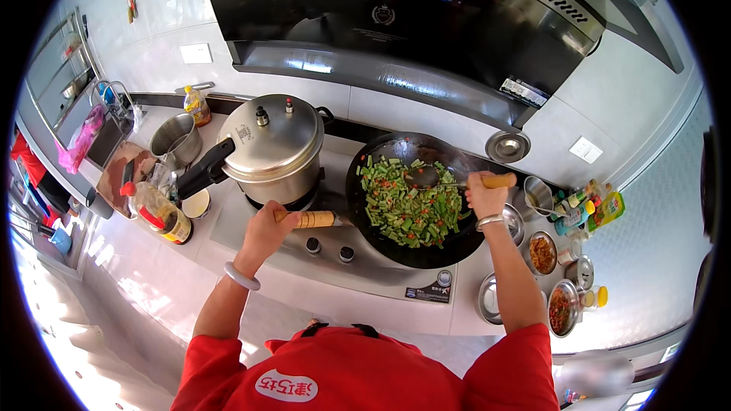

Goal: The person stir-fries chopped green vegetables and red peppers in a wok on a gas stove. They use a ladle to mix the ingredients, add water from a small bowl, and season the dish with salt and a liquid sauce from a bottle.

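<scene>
My left hand (270,227) grips the wooden handle (311,219) of a black wok (365,234) on the gas stove. Chopped green vegetables mixed with small red pieces (408,208) fill much of the wok. In my right hand (486,197) is a metal ladle (425,177) with a wooden handle end. The ladle's bowl rests among the vegetables near the wok's far side. Left of the wok, a large pressure cooker (274,142) with a black handle stands on the other burner.
Bowls of chopped food (542,252), metal bowls, bottles (575,217) and jars crowd the right counter. On the left are a large oil bottle (160,214), a steel pot (176,140) and a sink (105,140). A range hood (388,23) overhangs the stove.
</scene>
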The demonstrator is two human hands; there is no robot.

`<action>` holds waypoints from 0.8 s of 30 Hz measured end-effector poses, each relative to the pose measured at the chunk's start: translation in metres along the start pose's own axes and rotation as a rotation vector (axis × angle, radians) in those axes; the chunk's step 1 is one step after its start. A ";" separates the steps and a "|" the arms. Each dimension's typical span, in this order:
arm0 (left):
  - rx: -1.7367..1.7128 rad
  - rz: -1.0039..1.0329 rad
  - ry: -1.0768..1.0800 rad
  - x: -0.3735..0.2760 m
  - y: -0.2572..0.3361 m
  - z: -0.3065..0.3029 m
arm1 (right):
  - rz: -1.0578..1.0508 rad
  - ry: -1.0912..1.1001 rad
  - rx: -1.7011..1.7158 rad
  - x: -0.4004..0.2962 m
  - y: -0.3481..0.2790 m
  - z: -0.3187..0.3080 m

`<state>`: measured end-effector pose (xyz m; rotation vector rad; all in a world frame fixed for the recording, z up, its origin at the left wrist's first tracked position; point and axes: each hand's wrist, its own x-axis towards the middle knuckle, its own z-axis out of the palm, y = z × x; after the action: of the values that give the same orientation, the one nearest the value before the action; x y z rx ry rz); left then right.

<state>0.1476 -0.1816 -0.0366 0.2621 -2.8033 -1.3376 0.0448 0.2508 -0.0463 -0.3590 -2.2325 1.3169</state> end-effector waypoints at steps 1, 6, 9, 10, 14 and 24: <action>-0.012 -0.036 0.013 -0.003 -0.008 -0.005 | 0.183 -0.116 0.139 -0.015 -0.056 0.000; 0.027 -0.011 0.002 0.000 -0.004 -0.003 | 0.082 -0.038 0.448 -0.020 -0.047 0.017; 0.035 0.009 -0.019 0.000 0.001 -0.002 | -0.225 0.080 0.250 -0.017 0.001 0.032; 0.029 0.007 -0.023 0.000 0.000 -0.002 | -0.154 0.035 0.223 -0.017 0.006 0.029; 0.042 0.019 -0.004 0.002 -0.009 -0.006 | 0.184 -0.116 0.340 -0.029 -0.041 0.014; 0.057 0.030 -0.034 0.004 -0.007 -0.005 | 0.107 -0.405 0.275 -0.022 -0.043 0.004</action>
<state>0.1455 -0.1900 -0.0389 0.2001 -2.8647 -1.2693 0.0622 0.2166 -0.0167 -0.1172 -2.3263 1.8662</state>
